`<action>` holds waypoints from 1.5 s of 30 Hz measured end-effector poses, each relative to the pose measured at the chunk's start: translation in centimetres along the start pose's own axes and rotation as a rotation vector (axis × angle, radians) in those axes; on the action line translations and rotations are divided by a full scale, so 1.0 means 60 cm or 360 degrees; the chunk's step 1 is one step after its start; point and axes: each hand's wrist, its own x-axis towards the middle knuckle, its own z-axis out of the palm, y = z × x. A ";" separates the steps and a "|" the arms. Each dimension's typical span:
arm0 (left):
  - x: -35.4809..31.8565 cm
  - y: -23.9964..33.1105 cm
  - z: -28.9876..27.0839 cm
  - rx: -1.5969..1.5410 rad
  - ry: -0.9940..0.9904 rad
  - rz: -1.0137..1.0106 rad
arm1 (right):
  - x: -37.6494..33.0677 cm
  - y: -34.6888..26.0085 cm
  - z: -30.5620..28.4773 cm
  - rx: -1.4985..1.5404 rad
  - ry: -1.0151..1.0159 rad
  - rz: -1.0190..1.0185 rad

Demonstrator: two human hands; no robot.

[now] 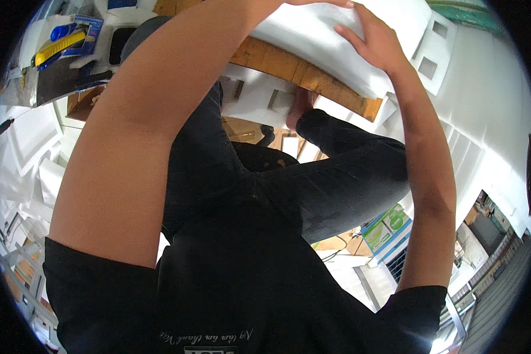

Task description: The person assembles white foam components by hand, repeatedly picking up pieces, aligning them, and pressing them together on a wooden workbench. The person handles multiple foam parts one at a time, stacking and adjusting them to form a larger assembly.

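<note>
A smooth white foam-like sheet or block (330, 50) lies on a wooden bench (295, 65) in front of me. My right hand (376, 44) is over its right part, thumb held apart from the forefinger, with nothing visible between them. At the top edge shows a small part of my left hand (315, 2), a digit stretched out to the right. Its tip comes close to the right forefinger; whether they touch I cannot tell. The rest of the left hand is cut off by the frame, as are the ends of some right fingers.
White foam with square holes (439, 50) stands right of the bench; a similar piece (253, 97) is below it. At far left lie a yellow utility knife (59, 50) and a blue-capped item (62, 32). My bent legs and a bare foot (301, 109) are beneath the bench edge.
</note>
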 end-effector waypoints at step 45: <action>-0.028 0.003 -0.013 -0.0054 0.0093 -0.0283 | -0.129 0.034 0.028 -0.0020 0.0106 0.1413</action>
